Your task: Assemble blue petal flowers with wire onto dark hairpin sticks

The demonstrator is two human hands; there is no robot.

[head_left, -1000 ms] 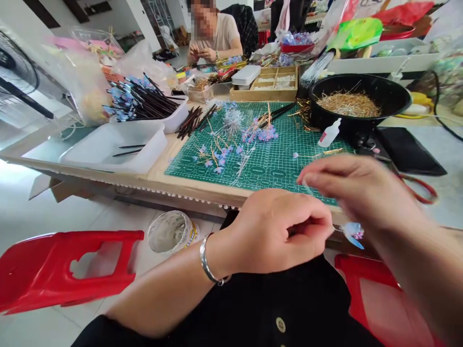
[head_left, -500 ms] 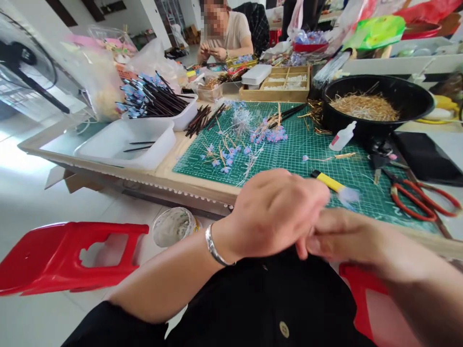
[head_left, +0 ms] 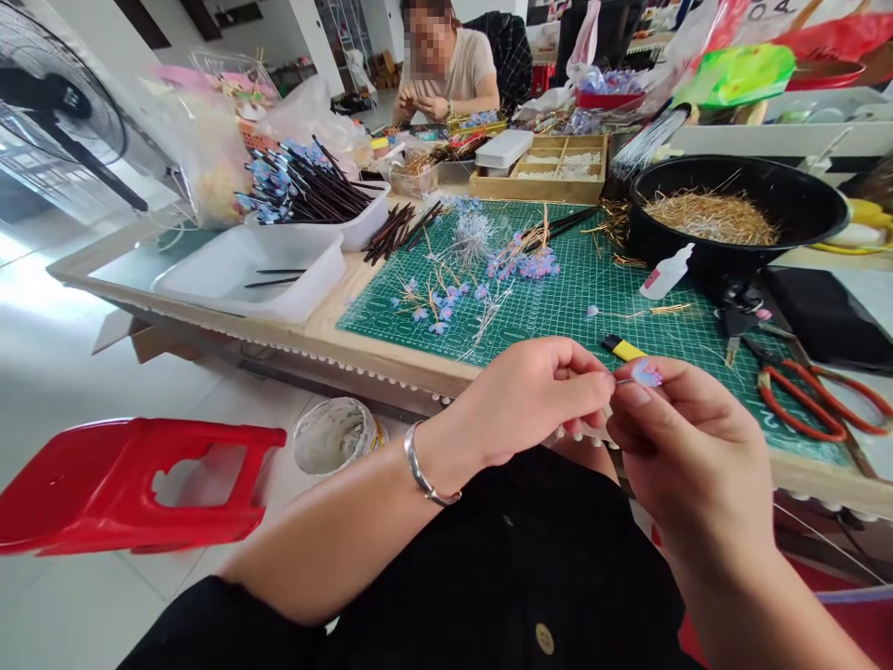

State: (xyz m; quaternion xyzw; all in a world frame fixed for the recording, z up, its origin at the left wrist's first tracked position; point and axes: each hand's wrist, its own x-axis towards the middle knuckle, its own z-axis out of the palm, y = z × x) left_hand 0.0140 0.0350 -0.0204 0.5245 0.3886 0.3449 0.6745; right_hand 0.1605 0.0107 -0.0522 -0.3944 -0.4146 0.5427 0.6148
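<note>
My right hand [head_left: 690, 437] pinches a small blue-and-pink flower [head_left: 646, 374] between thumb and forefinger, just over the table's front edge. A short thin wire stem [head_left: 623, 381] runs from the flower to the closed fingertips of my left hand [head_left: 540, 395], which grip its end. Beyond my hands lies a green cutting mat [head_left: 411, 321] with loose blue flowers [head_left: 439, 302], a bundle of pink-and-blue flowers [head_left: 534, 261] and a tangle of silvery wires [head_left: 473, 237]. A yellow-and-black tool [head_left: 623, 348] is partly hidden behind my right hand.
To the right are red-handled scissors [head_left: 802, 405], a white bottle [head_left: 668, 272] and a black bowl [head_left: 739, 177] of golden wires. White trays [head_left: 317, 288] stand left, one with dark sticks. A red stool [head_left: 90, 484] is beside me; a co-worker [head_left: 453, 70] sits opposite.
My left hand has turned so its fingers show, and my right hand has come up beside it. The flower and its stem are now visible between them. The view has shifted slightly.
</note>
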